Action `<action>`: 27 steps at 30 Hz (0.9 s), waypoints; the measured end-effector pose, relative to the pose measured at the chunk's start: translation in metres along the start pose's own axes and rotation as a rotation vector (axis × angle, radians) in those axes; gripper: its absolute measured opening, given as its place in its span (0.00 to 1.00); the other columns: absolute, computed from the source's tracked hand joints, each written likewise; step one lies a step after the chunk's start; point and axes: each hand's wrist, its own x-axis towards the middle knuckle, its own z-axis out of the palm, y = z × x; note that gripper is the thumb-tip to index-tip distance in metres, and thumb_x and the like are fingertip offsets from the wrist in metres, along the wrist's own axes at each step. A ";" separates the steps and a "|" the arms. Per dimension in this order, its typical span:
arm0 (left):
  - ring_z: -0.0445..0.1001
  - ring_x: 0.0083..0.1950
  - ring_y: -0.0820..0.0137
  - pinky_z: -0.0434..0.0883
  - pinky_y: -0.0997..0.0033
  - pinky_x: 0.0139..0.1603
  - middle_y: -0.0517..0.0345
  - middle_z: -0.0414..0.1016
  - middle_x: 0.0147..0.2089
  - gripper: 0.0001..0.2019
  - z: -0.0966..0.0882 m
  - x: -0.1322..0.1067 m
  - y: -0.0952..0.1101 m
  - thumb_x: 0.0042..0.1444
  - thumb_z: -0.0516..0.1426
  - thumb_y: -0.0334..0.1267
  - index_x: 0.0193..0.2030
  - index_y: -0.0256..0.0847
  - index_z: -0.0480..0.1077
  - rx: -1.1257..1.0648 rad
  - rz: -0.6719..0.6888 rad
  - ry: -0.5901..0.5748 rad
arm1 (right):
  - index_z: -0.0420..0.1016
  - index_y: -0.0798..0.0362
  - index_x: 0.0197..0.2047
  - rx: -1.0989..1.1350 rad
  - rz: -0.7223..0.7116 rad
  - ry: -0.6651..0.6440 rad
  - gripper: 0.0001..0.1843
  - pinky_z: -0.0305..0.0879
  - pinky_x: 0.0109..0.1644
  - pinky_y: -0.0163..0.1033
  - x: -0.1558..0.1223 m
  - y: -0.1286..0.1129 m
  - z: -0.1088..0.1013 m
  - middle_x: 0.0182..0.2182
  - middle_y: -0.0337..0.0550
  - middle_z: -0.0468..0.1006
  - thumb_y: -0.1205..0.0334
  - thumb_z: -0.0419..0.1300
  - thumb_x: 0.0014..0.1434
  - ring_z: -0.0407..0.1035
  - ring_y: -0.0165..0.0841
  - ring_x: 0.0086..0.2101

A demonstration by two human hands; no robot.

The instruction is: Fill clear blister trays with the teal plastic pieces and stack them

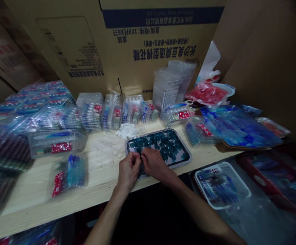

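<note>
The left hand (129,171) and the right hand (154,164) meet at the lower left of a grey-rimmed metal tray (150,132), near the middle of the frame. Their fingertips (140,157) are bunched together and nearly touching, just above the tray's near edge. Whether they pinch something between them is too small to tell. The teal beads (163,145) lie in a loose single layer across the tray, directly ahead of and beside the fingers, with the closest ones right under the fingertips.

A white plastic sheet (103,153) lies just left of the tray on a pale wooden shelf (33,194). Clear plastic boxes (57,144) with red labels crowd the shelf's left side and back, and a blue plastic bag (240,126) lies at the right. A white basket (222,185) sits below the shelf, at the lower right.
</note>
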 end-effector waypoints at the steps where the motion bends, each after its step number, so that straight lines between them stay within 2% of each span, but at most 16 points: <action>1: 0.67 0.28 0.73 0.64 0.76 0.32 0.62 0.71 0.28 0.09 -0.001 0.000 0.000 0.58 0.56 0.43 0.35 0.40 0.70 0.026 0.017 -0.008 | 0.68 0.54 0.36 -0.007 0.002 -0.004 0.07 0.54 0.43 0.40 0.001 -0.001 0.000 0.33 0.45 0.75 0.71 0.50 0.62 0.68 0.36 0.37; 4: 0.66 0.28 0.74 0.63 0.76 0.31 0.63 0.69 0.28 0.08 -0.004 -0.001 -0.001 0.58 0.56 0.42 0.35 0.40 0.68 -0.021 0.024 -0.023 | 0.69 0.54 0.35 0.046 0.031 0.004 0.08 0.55 0.39 0.37 0.004 -0.002 -0.001 0.31 0.43 0.76 0.72 0.51 0.60 0.67 0.34 0.33; 9: 0.68 0.31 0.74 0.65 0.77 0.33 0.62 0.68 0.31 0.10 -0.007 -0.003 0.001 0.57 0.58 0.45 0.36 0.39 0.67 -0.330 -0.074 -0.075 | 0.71 0.52 0.32 0.290 0.114 -0.057 0.08 0.55 0.32 0.33 0.011 0.004 -0.007 0.25 0.38 0.74 0.72 0.53 0.57 0.66 0.30 0.27; 11: 0.68 0.32 0.74 0.66 0.77 0.35 0.62 0.69 0.31 0.11 -0.008 -0.004 0.003 0.56 0.59 0.45 0.35 0.39 0.67 -0.379 -0.095 -0.080 | 0.71 0.52 0.32 0.343 0.111 -0.081 0.08 0.55 0.32 0.32 0.012 0.007 -0.010 0.25 0.37 0.74 0.71 0.53 0.57 0.66 0.29 0.27; 15: 0.65 0.29 0.75 0.63 0.78 0.32 0.63 0.67 0.29 0.09 -0.007 -0.005 0.004 0.56 0.59 0.43 0.36 0.39 0.68 -0.295 -0.055 -0.062 | 0.70 0.52 0.33 0.331 0.043 -0.078 0.05 0.54 0.32 0.32 0.010 0.008 -0.014 0.26 0.37 0.74 0.68 0.54 0.58 0.66 0.29 0.27; 20: 0.66 0.29 0.75 0.63 0.78 0.31 0.63 0.68 0.29 0.09 -0.003 -0.005 0.005 0.55 0.58 0.43 0.35 0.39 0.67 -0.232 -0.034 -0.030 | 0.67 0.52 0.33 0.152 0.041 -0.067 0.06 0.52 0.33 0.35 0.007 -0.002 -0.013 0.26 0.38 0.73 0.70 0.52 0.60 0.66 0.31 0.27; 24: 0.65 0.27 0.75 0.62 0.77 0.29 0.63 0.68 0.26 0.10 -0.003 -0.005 0.006 0.55 0.57 0.45 0.32 0.40 0.67 -0.030 -0.032 0.058 | 0.65 0.54 0.38 -0.007 0.065 -0.042 0.06 0.53 0.35 0.37 0.002 -0.012 -0.005 0.30 0.43 0.74 0.69 0.49 0.64 0.68 0.34 0.31; 27: 0.64 0.26 0.74 0.61 0.76 0.29 0.63 0.68 0.25 0.09 -0.007 -0.004 0.007 0.56 0.55 0.43 0.30 0.41 0.67 0.095 -0.016 0.035 | 0.65 0.55 0.38 -0.129 0.049 -0.047 0.04 0.54 0.39 0.39 -0.001 -0.016 0.001 0.32 0.47 0.75 0.70 0.51 0.62 0.68 0.37 0.34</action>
